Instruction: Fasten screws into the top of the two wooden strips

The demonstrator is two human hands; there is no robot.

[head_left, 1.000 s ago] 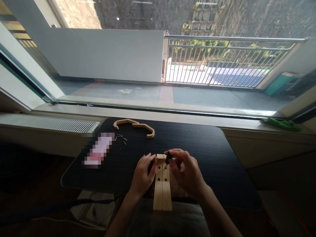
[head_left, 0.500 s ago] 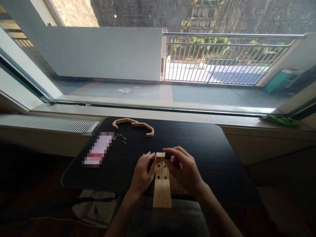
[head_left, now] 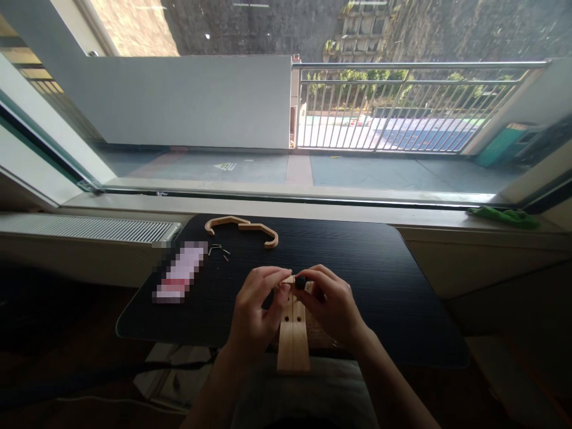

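Observation:
Two pale wooden strips (head_left: 293,345) lie side by side in front of me, with dark round holes along them. In my right hand (head_left: 333,298), a small tool with a round black handle (head_left: 301,282) is pinched between thumb and fingers over the far part of the strips. My left hand (head_left: 257,304) reaches in from the other side, thumb and fingertips drawn together at the strips' far end beside the black handle. What those left fingertips pinch is hidden. Under the strips, a brown board (head_left: 319,333) shows on the right.
On the black table (head_left: 357,256), two curved wooden pieces (head_left: 263,227) lie at the back. Several screws (head_left: 217,246) and a blurred pink-white packet (head_left: 182,271) are to the left. A window ledge (head_left: 313,208) runs behind, with a green cloth (head_left: 504,217) on it.
My left hand has risen from the strips' left side to their far end, its fingertips meeting near the black handle. The tool in my right hand has shifted slightly left.

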